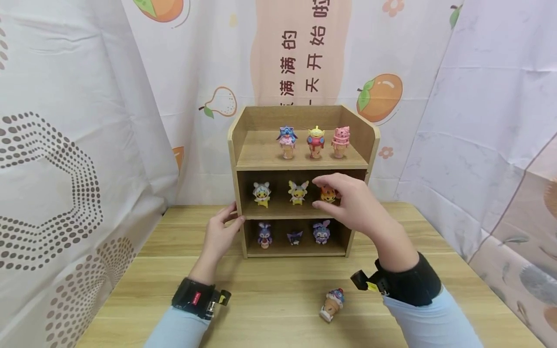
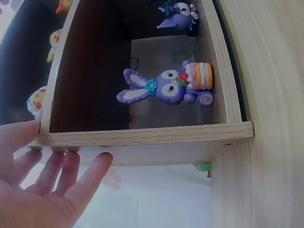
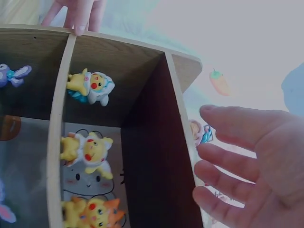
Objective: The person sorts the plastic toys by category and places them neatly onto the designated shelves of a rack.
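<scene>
My left hand (image 1: 219,234) rests its fingertips against the left side of a small wooden shelf (image 1: 304,165), near its front edge; the fingers look fairly straight in the left wrist view. My right hand (image 1: 352,203) is in front of the shelf's right part with thumb and fingers spread, holding nothing. It partly hides an orange-and-yellow figurine (image 1: 327,195) on the middle level. Beside that stand two yellow figurines in pale costumes, one at the centre (image 1: 298,193) and one at the left (image 1: 262,195). A rabbit figurine (image 2: 173,88) holding a cake sits below.
Three ice-cream-cone figurines, blue (image 1: 287,142), yellow-and-red (image 1: 315,142) and pink (image 1: 341,142), stand on the top level. Two more purple figurines share the bottom level. Another cone figurine (image 1: 332,305) lies on the wooden table (image 1: 270,309) in front. A printed curtain (image 1: 204,58) hangs behind.
</scene>
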Demonstrator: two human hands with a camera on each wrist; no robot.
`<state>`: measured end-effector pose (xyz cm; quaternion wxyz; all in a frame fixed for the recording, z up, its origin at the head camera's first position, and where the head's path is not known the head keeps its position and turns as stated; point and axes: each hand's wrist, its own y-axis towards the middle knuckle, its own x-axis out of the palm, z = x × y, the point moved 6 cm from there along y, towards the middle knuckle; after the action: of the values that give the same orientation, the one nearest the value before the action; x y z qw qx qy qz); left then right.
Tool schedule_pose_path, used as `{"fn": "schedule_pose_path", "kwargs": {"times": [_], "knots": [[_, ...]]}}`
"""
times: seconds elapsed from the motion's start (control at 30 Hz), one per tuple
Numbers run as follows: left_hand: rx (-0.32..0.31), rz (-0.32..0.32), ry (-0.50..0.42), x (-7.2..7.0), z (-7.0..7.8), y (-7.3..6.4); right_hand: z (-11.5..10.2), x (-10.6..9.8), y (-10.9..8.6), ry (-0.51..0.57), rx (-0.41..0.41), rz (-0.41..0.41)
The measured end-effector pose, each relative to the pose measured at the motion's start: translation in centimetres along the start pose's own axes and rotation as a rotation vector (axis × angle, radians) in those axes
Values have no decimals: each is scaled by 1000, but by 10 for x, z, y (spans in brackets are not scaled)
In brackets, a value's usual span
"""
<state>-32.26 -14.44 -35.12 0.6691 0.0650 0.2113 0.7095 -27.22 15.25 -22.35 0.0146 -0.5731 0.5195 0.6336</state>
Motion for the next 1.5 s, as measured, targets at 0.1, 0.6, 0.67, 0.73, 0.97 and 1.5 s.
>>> {"fn": "schedule_pose_path", "kwargs": {"times": [0.1, 0.6, 0.67, 0.73, 0.97, 1.5], "knots": [[-1, 2, -2, 0, -1, 0, 9, 6, -11, 20, 26, -32], [16, 13, -4, 0, 1, 0, 47, 55, -69, 149, 210, -264], [21, 13, -5, -1, 2, 0, 50, 62, -76, 165, 226, -299], [23, 11, -5, -1, 3, -1, 53, 68, -82, 177, 238, -332], [18, 11, 16, 0, 7, -1, 59, 80, -97, 182, 250, -417], [25, 21, -11, -1, -34, 13, 57, 119, -132, 275, 394, -776]]}}
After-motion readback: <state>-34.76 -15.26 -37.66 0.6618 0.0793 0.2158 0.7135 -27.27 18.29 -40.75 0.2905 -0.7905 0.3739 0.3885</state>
